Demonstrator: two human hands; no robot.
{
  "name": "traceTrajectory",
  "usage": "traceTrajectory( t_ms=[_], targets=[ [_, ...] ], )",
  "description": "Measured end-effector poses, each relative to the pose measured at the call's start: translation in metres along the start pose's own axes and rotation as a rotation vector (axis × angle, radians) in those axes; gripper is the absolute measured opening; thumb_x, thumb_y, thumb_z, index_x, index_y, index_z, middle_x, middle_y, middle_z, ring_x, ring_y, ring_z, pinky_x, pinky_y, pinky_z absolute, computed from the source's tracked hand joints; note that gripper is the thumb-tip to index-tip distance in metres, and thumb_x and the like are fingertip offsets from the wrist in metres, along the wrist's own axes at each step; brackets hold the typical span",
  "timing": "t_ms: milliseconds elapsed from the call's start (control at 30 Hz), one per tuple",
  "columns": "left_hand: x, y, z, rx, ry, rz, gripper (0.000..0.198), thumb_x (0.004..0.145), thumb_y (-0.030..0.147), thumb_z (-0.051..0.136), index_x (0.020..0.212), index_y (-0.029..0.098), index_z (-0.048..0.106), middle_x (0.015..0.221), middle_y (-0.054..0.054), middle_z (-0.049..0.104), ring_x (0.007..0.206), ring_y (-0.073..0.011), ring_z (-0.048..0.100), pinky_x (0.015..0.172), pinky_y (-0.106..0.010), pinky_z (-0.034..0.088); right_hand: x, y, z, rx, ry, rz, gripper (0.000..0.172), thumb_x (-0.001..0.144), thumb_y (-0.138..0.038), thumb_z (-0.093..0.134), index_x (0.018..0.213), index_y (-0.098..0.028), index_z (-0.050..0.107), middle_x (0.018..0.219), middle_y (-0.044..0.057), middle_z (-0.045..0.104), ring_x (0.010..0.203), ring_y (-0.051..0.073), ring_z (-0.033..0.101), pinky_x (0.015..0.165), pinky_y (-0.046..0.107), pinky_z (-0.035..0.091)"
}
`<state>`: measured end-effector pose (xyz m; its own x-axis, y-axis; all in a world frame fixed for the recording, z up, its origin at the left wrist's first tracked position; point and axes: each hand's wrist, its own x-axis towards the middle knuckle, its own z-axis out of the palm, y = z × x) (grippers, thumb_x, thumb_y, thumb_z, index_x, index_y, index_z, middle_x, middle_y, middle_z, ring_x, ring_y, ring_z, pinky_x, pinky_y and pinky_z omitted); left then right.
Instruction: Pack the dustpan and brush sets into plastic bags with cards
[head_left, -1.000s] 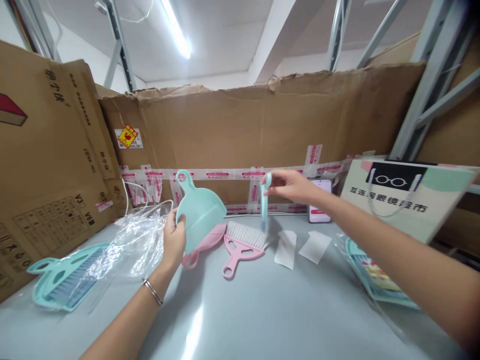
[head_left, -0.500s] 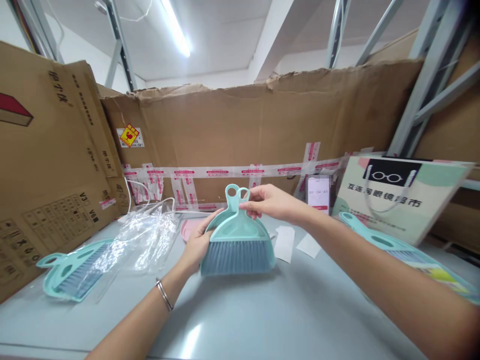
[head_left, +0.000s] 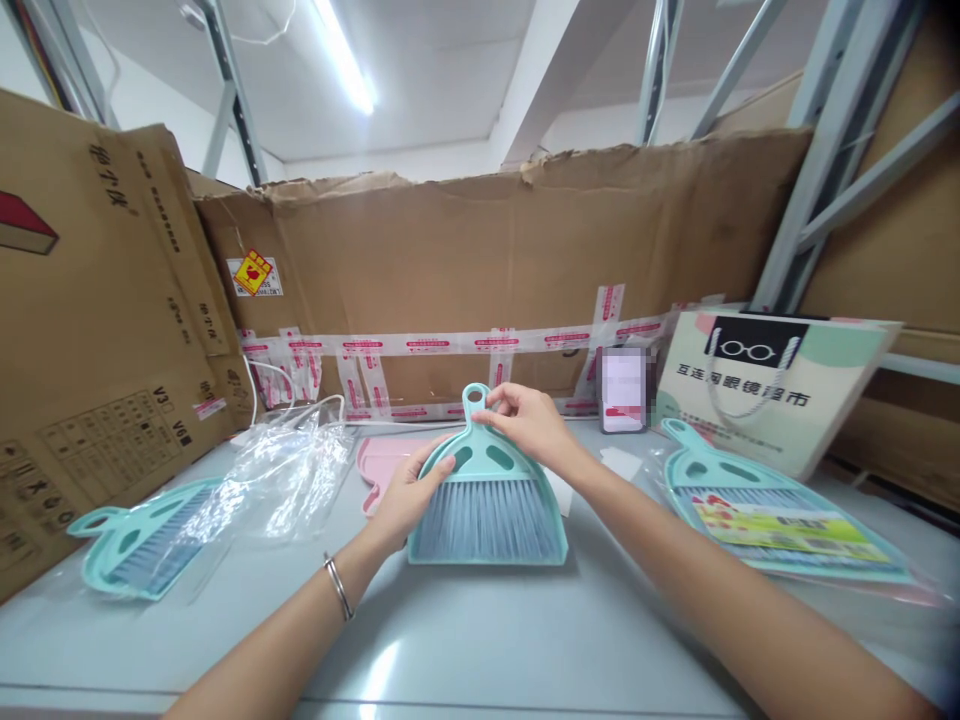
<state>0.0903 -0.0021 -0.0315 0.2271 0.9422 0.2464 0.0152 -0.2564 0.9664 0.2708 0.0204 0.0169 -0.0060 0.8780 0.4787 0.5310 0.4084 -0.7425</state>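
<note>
In the middle of the head view, a mint-green hand brush (head_left: pixel 487 520) with grey-blue bristles lies nested in a matching dustpan (head_left: pixel 559 535), bristles facing me. The two handles line up at the top, so one ring shows. My left hand (head_left: pixel 405 492) grips the left rim of the dustpan, its thumb pressed on the front of the brush. At the handle, my right hand (head_left: pixel 529 420) pinches the brush from the right side. A pink plastic piece (head_left: pixel 375 462), partly covered by my left hand, lies just behind it.
Left on the grey table (head_left: pixel 450 650) lies another green set (head_left: pixel 146 545) beside clear plastic bags (head_left: pixel 281 480). At right are a bagged green set with a label (head_left: pixel 780 520), a phone (head_left: pixel 624 385) and a paper bag (head_left: pixel 765 390). Cardboard (head_left: pixel 450 250) walls the back.
The brush has settled into the dustpan, and its handle now lines up with the dustpan's. My left thumb has come onto the brush front. The view has shifted slightly.
</note>
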Motion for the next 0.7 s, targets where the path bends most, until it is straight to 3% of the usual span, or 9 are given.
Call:
traceTrajectory(
  t_ms=[167,267,333,400,700],
  targets=[
    [-0.001,-0.004,0.004,-0.017,0.011,0.011,0.038,0.076,0.037,0.062,0.111,0.023,0.062,0.121,-0.004,0.061,0.116,-0.0229,0.052,0.100,-0.035,0.036,-0.014,0.021,0.005,0.128,0.139,0.021,0.043,0.062,-0.042,0.069,0.096,-0.020,0.057,0.073,-0.001,0.058,0.064,0.013,0.052,0.065,0.028,0.043],
    [-0.001,-0.007,0.006,-0.023,0.036,0.038,0.038,0.075,0.038,0.062,0.110,0.023,0.063,0.121,-0.004,0.061,0.116,-0.0230,0.052,0.100,-0.034,0.037,-0.019,0.027,0.003,0.375,-0.051,0.139,0.045,0.062,-0.045,0.069,0.097,-0.019,0.061,0.084,0.004,0.065,0.074,0.016,0.059,0.070,0.030,0.047],
    [-0.001,-0.008,0.007,-0.018,0.035,0.056,0.037,0.075,0.037,0.063,0.109,0.022,0.064,0.119,-0.004,0.062,0.115,-0.0235,0.052,0.100,-0.035,0.036,-0.021,0.028,0.001,0.505,-0.236,0.200,0.042,0.063,-0.049,0.068,0.092,-0.018,0.066,0.078,0.004,0.067,0.072,0.017,0.061,0.069,0.030,0.048],
    [-0.002,-0.009,0.008,0.000,0.029,0.070,0.037,0.075,0.037,0.063,0.109,0.022,0.064,0.119,-0.004,0.063,0.115,-0.0240,0.052,0.101,-0.036,0.035,-0.023,0.028,0.001,0.570,-0.324,0.225,0.044,0.061,-0.051,0.069,0.088,-0.017,0.069,0.071,0.003,0.067,0.066,0.016,0.061,0.064,0.029,0.048],
    [-0.002,-0.012,0.010,0.025,0.020,0.093,0.036,0.074,0.036,0.062,0.107,0.022,0.065,0.119,-0.004,0.063,0.117,-0.0223,0.051,0.102,-0.033,0.034,-0.023,0.033,0.015,0.504,-0.217,0.252,0.041,0.057,-0.049,0.073,0.076,-0.012,0.071,0.057,0.000,0.063,0.051,0.011,0.055,0.053,0.024,0.043]
  ],
)
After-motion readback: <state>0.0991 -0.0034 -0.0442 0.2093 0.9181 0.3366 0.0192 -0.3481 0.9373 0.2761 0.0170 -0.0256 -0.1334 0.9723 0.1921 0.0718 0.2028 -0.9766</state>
